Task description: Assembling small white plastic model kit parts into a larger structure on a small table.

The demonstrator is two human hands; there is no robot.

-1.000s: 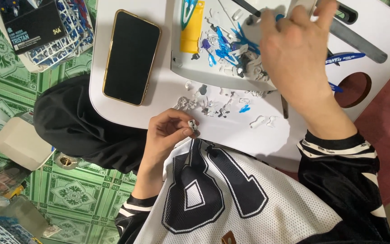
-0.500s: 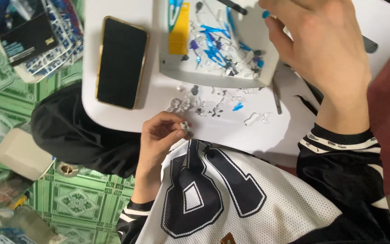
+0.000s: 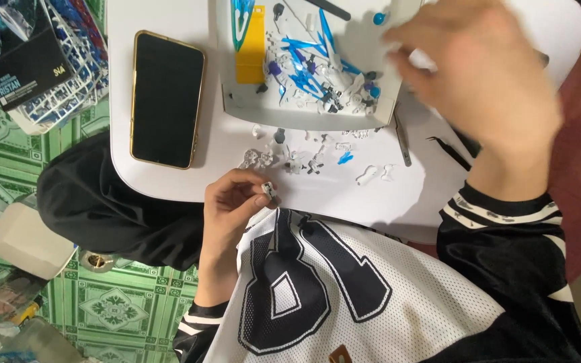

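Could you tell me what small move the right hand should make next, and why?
Probably lower the right hand into the white tray for a matching part: the left hand pinches a small grey piece at the table edge, while the right hand hovers, blurred, above the tray's blue and white parts.

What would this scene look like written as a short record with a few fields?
Surface: white table over a green patterned floor
Left hand: pinches a small grey-white plastic part at the near table edge
Right hand: raised above the tray's right end, blurred; whether it holds anything cannot be told
Tray: shallow and white, with blue, white and purple model pieces and a yellow strip
Loose parts: small clear and white bits scattered before the tray
Phone: dark screen, left of the tray
Tools: tweezers right of the parts
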